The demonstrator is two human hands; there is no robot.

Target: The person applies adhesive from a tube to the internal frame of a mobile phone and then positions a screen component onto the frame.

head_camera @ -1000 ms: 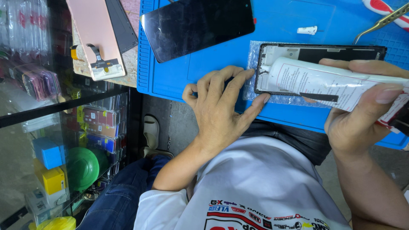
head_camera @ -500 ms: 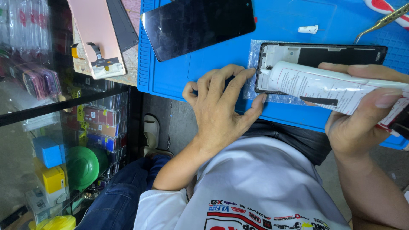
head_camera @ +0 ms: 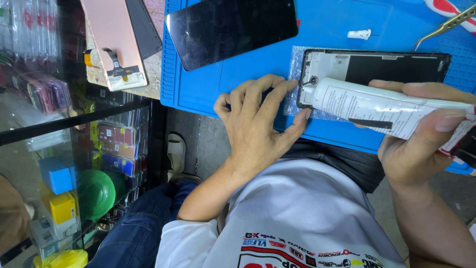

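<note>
Right now, a white glue tube (head_camera: 377,106) is held in the right hand (head_camera: 421,149). The fingers are wrapped around the back part of the tube, with the thumb pressed on its flat end, so this hand is closed on it. The tube is laid across an open phone frame (head_camera: 386,67), and its tip is set at the frame's left edge, near a small round hole.

The phone frame is seen lying on a piece of bubble wrap (head_camera: 297,59), which is spread on a blue work mat (head_camera: 238,84). The left hand (head_camera: 258,124) is rested on the mat just beside the frame. Its fingers are bent a little and spread, and the fingertips are touching the bubble wrap at the frame's left corner. Nothing is gripped in this hand.

Further up the mat, a dark phone screen (head_camera: 230,30) is laid flat, well apart from the frame. A small white cap (head_camera: 359,34) and metal tweezers (head_camera: 444,27) are also seen on the mat. A pink screen panel (head_camera: 113,42) is placed on a table to the left of the mat.
</note>
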